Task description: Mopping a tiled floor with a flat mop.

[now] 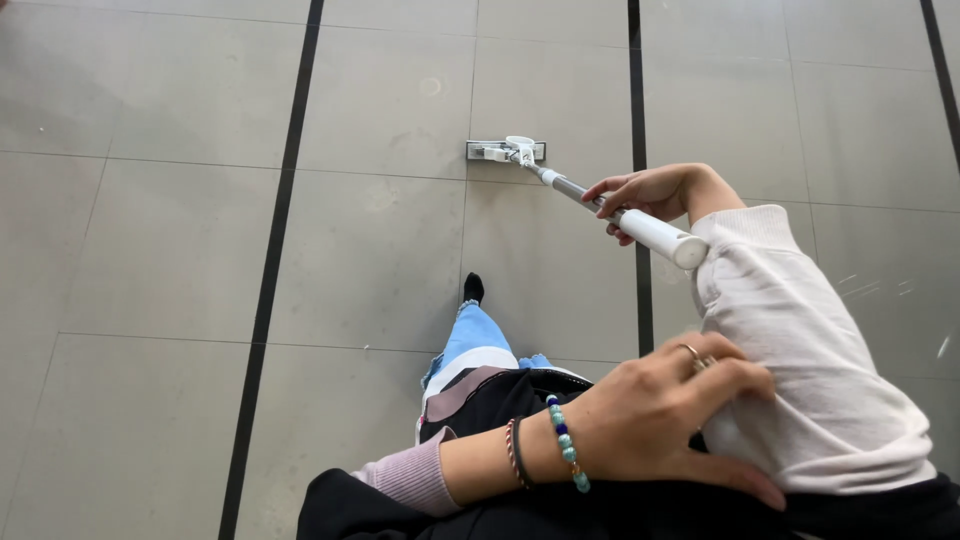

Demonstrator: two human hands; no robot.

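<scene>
Left hand (665, 405): nearest the camera, fingers curled shut on the white sleeve (800, 350) of the right arm, gripping the cloth near the elbow; ring on one finger, beaded bracelets (565, 440) at the wrist, pale pink cuff behind.
Floor (180, 240): large grey tiles with dark joint lines running away from the viewer; carries the mop head and one foot.
White sleeve: pushed up the right forearm, bunched where the left hand pinches it.
Leg and foot: blue trouser leg (470, 335) ending in a dark shoe tip (473, 288), planted near the floor's middle, short of the mop head.
Mop (600, 205): white and grey pole slanting from the right hand down to a flat rectangular head (505, 151), which lies on the floor, beside a pale tile seam and well left of a dark joint line.
Right hand (645, 195): closed loosely round the pole's white grip, fingers wrapped over the top, butt end sticking out behind.
Risk: one-handed hold looks light; the pole could twist or slip, tipping the head off flat.
Risk, sleeve: if released, cloth may slide down over the grip.
</scene>
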